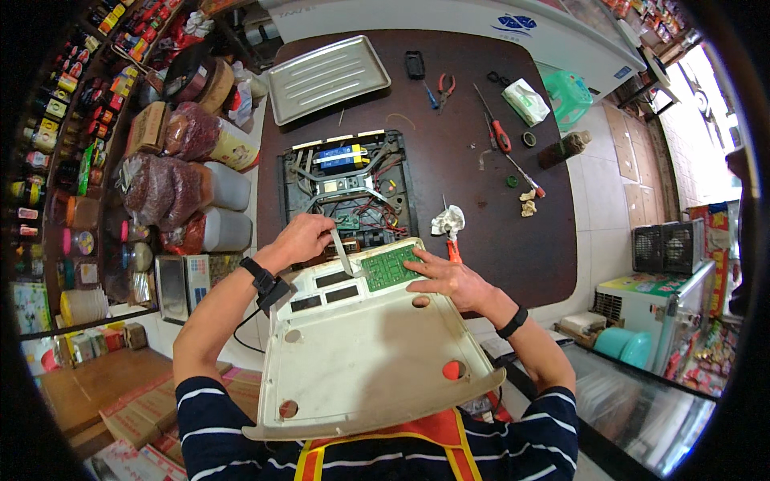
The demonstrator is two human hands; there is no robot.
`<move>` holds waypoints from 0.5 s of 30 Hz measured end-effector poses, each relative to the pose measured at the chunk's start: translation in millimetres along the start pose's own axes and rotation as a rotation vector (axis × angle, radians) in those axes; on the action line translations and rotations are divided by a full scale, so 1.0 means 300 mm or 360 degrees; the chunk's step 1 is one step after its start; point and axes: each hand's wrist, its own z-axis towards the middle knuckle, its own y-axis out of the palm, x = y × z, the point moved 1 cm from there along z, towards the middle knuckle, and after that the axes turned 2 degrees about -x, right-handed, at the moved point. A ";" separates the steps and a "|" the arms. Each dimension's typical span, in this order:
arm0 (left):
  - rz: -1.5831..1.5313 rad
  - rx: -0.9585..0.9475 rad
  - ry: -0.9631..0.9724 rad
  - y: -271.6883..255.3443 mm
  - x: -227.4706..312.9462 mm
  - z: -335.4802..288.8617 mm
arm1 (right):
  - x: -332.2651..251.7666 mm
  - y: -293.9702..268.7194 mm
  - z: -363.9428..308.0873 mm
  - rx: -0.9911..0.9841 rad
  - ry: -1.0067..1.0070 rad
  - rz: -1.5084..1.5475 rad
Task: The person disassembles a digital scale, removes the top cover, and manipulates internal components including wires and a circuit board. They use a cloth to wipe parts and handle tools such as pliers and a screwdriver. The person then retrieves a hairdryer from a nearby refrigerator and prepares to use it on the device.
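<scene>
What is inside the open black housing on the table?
Inside the housing: a blue-and-yellow block, a metal frame, red wires and a green board. Whatever lies beneath the block is covered, and the left hand and pale cover hide part of the near edge.

Cover [353, 349] before chassis [341, 186], tray [330, 78] behind

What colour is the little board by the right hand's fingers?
The circuit board is green, best seen in the head view.

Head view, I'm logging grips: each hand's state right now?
Left hand: closed, pinching the pale flat strip.
Right hand: open, touching the green circuit board.
</scene>
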 end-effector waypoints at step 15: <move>-0.0107 0.0090 0.0018 0.053 -0.040 -0.009 | 0.009 0.048 -0.008 -0.0099 0.0054 -0.0041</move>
